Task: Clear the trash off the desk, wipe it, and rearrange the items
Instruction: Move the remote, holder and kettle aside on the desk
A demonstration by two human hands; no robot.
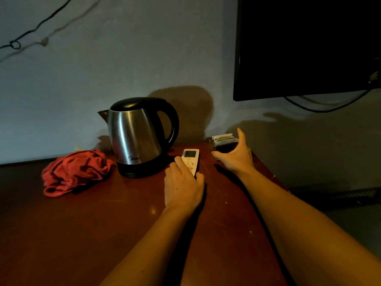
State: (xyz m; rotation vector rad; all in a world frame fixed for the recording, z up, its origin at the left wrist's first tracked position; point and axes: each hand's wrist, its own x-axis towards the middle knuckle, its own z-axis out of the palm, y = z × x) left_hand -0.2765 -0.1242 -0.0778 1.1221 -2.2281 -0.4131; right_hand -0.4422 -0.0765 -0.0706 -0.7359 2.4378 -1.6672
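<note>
Desk: dark red wood, fills lower frame
Left hand: centre frame, fingers curled round white remote lying flat on desk
Right hand: centre right, thumb and fingers spread around sachet holder
Kettle: just left of remote
Red cloth: crumpled, left of kettle
Monitor: upper right

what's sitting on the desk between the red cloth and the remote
The steel kettle on its black base stands between the red cloth and the remote, seen in the head view.
</note>
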